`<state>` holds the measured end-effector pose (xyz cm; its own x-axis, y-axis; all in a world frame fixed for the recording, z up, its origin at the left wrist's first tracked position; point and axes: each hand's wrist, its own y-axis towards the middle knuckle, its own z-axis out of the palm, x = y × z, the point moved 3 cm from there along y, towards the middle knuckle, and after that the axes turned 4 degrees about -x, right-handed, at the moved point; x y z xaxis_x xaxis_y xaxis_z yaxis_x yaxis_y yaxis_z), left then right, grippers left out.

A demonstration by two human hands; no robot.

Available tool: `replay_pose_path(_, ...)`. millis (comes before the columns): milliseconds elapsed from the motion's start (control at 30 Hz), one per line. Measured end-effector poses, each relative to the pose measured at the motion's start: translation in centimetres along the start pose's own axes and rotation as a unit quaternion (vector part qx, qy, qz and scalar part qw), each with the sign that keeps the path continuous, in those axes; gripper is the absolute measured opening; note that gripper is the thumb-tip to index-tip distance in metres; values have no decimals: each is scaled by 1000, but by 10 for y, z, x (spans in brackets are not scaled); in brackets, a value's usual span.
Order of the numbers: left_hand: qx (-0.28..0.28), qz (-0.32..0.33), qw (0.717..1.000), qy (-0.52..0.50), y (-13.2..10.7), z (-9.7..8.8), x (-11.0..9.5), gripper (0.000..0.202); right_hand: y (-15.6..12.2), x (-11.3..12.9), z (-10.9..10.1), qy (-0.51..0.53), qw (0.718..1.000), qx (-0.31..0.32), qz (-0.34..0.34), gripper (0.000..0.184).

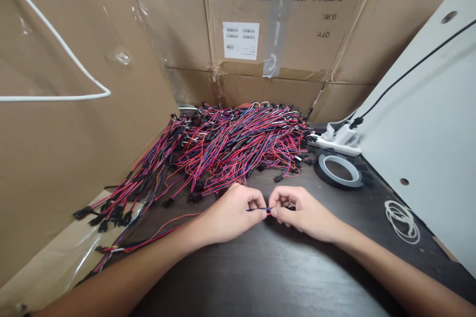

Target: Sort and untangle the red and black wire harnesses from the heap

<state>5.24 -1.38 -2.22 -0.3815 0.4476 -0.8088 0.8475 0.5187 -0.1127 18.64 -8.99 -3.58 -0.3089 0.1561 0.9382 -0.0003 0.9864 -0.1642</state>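
Left hand (232, 213) and right hand (297, 212) near centre on dark table (260, 277), fingertips pinched on one thin wire (259, 209) held between them. Wire pile (230, 143) just beyond, spilling left. Tape roll (339, 169) and power strip (340, 139) far right; white rubber bands (401, 220) right. Cardboard (282, 20) behind.

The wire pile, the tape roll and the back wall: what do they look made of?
Wire pile: thin leads in smooth red, blue and black plastic-looking insulation, with black connector ends.
Tape roll: glossy black band on a pale core, probably vinyl tape.
Back wall: matte brown corrugated cardboard, creased, printed and taped.
Left hand and right hand pinch one blue lead.
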Motion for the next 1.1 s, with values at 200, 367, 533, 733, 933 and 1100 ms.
replay_pose_path(200,2,-1,1000,-2,0,0,-1,14,0,2,1,22,1000,2,13,4)
replay_pose_path(367,0,1,1000,-3,0,1,-1,13,0,1,1,27,1000,5,14,3)
replay_pose_path(533,5,6,1000,-7,0,1,0,13,-1,2,0,22,1000,8,12,5)
replay_pose_path(733,6,15,1000,0,0,1,1,12,0,3,0,15,1000,11,6,6)
replay_pose_path(933,4,14,1000,-1,0,2,2,12,0,2,1,12,1000,11,1,4)
replay_pose_path(1100,7,12,1000,-4,0,1,1,13,-1,2,0,14,1000,14,3,4)
